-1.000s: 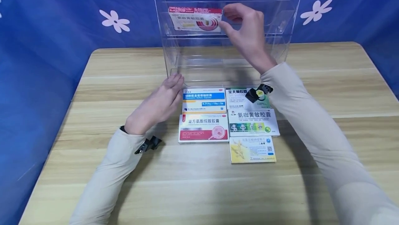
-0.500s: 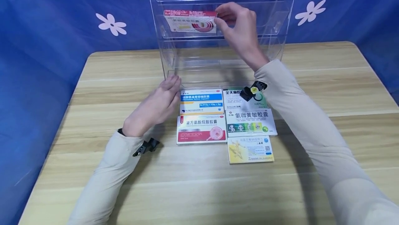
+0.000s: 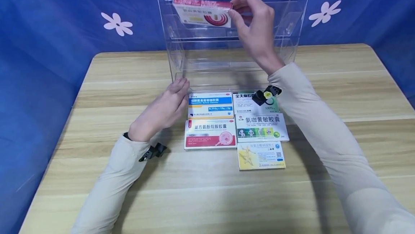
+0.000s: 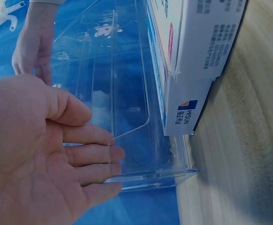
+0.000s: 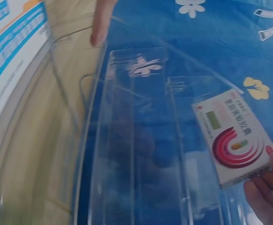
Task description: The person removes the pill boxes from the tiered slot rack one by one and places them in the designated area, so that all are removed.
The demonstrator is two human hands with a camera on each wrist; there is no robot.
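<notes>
My right hand (image 3: 257, 28) pinches the right end of a white medicine box (image 3: 204, 13) with a red top edge and pink rings. The box is tilted, in front of the middle tier of a clear acrylic display rack (image 3: 233, 55). In the right wrist view the medicine box (image 5: 235, 138) is gripped at its lower corner by the thumb and fingers. My left hand (image 3: 162, 108) lies at the rack's lower left corner. Seen from the left wrist, the left hand (image 4: 56, 150) has its fingers straight, the tips at the clear rack edge (image 4: 150, 177).
Several medicine boxes lie flat before the rack: a blue-and-white box (image 3: 210, 105), a red-and-white box (image 3: 210, 133), a green-marked box (image 3: 243, 108), a white-green box (image 3: 262, 124) and a yellow box (image 3: 261, 154). A blue flowered cloth (image 3: 58, 18) hangs behind the wooden table (image 3: 201, 198).
My right hand has raised the medicine box slightly from the middle tier and tilted it more. The left hand stays at the rack's corner.
</notes>
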